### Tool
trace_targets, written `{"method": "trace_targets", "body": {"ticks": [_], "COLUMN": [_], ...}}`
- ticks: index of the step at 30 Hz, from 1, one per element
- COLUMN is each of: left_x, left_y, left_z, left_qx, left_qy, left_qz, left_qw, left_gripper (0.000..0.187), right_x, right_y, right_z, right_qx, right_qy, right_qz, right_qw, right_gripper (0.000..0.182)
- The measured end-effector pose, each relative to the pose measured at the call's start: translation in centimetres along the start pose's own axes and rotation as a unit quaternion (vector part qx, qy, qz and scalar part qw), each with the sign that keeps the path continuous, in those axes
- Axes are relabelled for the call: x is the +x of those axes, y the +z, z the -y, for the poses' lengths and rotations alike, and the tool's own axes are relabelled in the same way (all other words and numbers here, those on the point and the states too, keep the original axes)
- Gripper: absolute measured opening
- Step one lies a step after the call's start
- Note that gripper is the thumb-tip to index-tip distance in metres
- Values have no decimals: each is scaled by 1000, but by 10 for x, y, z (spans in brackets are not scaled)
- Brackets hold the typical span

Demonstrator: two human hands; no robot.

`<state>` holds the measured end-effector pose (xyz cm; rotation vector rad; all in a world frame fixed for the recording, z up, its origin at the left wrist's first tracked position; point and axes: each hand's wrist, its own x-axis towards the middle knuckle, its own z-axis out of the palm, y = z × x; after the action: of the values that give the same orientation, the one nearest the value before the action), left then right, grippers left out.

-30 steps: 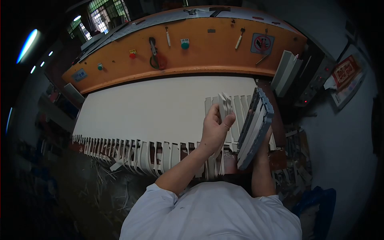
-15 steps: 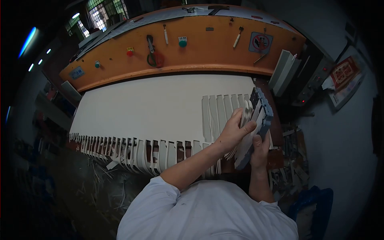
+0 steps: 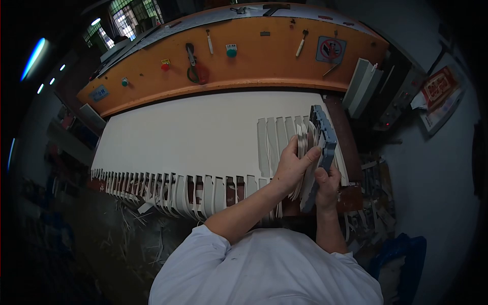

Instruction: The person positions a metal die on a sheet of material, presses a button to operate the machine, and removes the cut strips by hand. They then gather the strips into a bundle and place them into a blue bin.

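My left hand (image 3: 295, 165) is closed around a stack of thin off-white cut pieces (image 3: 302, 138), held on edge with the thumb on the right side. Right beside the stack stands a blue-grey cutting die (image 3: 327, 140), tilted nearly upright. My right hand (image 3: 327, 187) grips its lower part, thumb toward me. Under both hands lies a large off-white sheet (image 3: 188, 132), with a row of elongated cut-outs (image 3: 277, 142) at its right end. The fingers behind the die and stack are hidden.
An orange press beam (image 3: 152, 81) spans the back, with scissors (image 3: 193, 66), push buttons and a no-smoking sign (image 3: 331, 50) on it. Slotted sheet waste (image 3: 175, 195) hangs over the front edge. Offcuts litter the floor; a blue bag (image 3: 399, 264) stands lower right.
The die and the stack have moved slightly left, and the die is turned more upright. Both hands keep their grip. More of the sheet's right edge shows.
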<state>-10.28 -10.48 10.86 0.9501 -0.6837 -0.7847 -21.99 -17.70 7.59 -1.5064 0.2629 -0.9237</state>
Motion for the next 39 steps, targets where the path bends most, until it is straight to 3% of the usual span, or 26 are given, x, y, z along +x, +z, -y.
{"method": "trace_targets", "body": {"ticks": [4,11,13,14,16,17,19,20,22,27,33,39], "left_x": [-4,-9,-24,-29,-33,-26,-19,-10,-8,1,-1,-4], "left_y": [2,7,-5,-14,-17,-26,-23,-25,-23,-17,-17,-17], "left_z": [2,8,-2,-16,-33,-36,-52,-47,-49,-32,-45,-40], "left_qx": [-22,-33,55,165,46,83,15,17,30,98,156,23], "left_qy": [-6,83,171,334,308,266,47,27,-31,-29,-34,-24], "left_qz": [-15,-70,-46,-33,14,31,29,30,63,124,131,129], "left_qw": [1000,994,983,928,950,960,998,999,997,987,978,991], "left_gripper": [53,36,25,17,17,23,33,46,55,59,52,42], "right_x": [1,1,3,3,1,1,1,-5,-11,-14,-22,-16], "right_y": [8,16,14,14,11,13,15,18,32,43,36,52], "right_z": [5,4,8,10,10,10,6,2,0,-1,-7,0], "right_qx": [16,23,31,43,12,-25,-104,-84,-43,-10,-35,7], "right_qy": [-26,-37,-21,-13,-25,-46,-93,-97,-101,-121,-113,-97], "right_qz": [0,-73,-91,-103,-99,-109,-133,-157,-206,-226,-233,-214], "right_qw": [1000,996,995,994,995,993,981,979,972,966,965,972], "right_gripper": [64,60,63,65,64,63,62,62,61,50,39,34]}}
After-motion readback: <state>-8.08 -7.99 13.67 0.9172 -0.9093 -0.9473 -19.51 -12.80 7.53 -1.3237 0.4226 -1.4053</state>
